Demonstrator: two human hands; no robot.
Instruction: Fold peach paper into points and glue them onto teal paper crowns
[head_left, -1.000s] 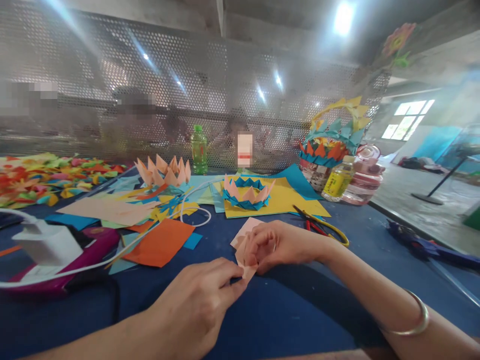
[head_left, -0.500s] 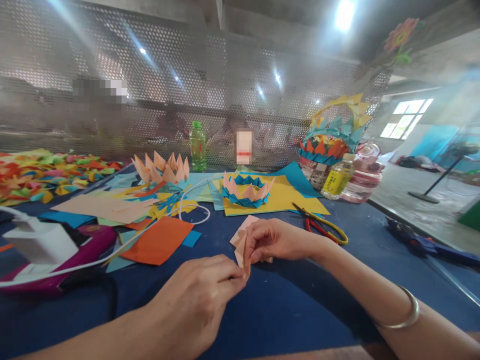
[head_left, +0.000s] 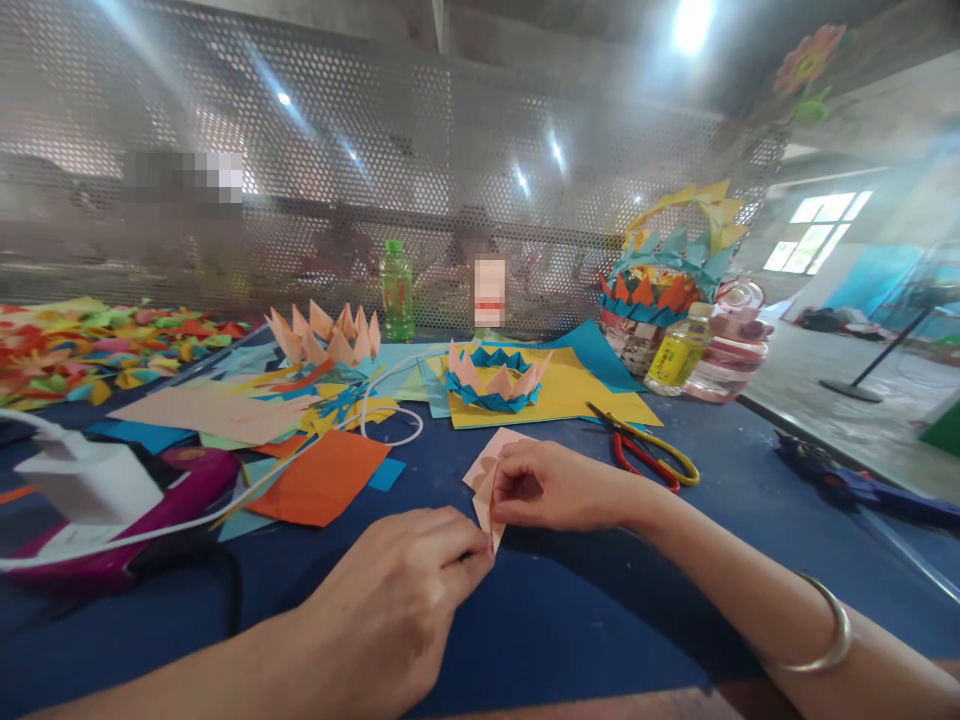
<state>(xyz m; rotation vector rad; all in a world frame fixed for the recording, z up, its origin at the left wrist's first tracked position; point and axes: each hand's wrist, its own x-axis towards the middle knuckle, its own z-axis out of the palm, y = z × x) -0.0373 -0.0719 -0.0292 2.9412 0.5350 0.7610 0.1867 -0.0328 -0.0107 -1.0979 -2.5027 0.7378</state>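
Observation:
Over the dark blue table, both my hands pinch a small folded piece of pale pink paper (head_left: pixel 486 508). My left hand (head_left: pixel 409 585) is closed on its lower end. My right hand (head_left: pixel 551 487), with a bangle on the wrist, grips its right side, so part of the fold is hidden by the fingers. Just behind lies more pale pink paper (head_left: pixel 495 445), flat on the table. Farther back a ring of blue and pink folded paper points (head_left: pixel 499 385) rests on a yellow sheet (head_left: pixel 600 395).
Scissors (head_left: pixel 649 450) with red and yellow handles lie right of my hands; a glue gun (head_left: pixel 855 485) is farther right. Orange paper (head_left: pixel 326 478), a white cable (head_left: pixel 285 468) and a plugged-in charger (head_left: pixel 86 480) sit left. Bottles and a paper basket (head_left: pixel 645 290) stand behind.
My right fingers have pressed closer to the pink paper, which now looks flatter and narrower at its lower end. Both hands keep their hold; the view has shifted slightly.

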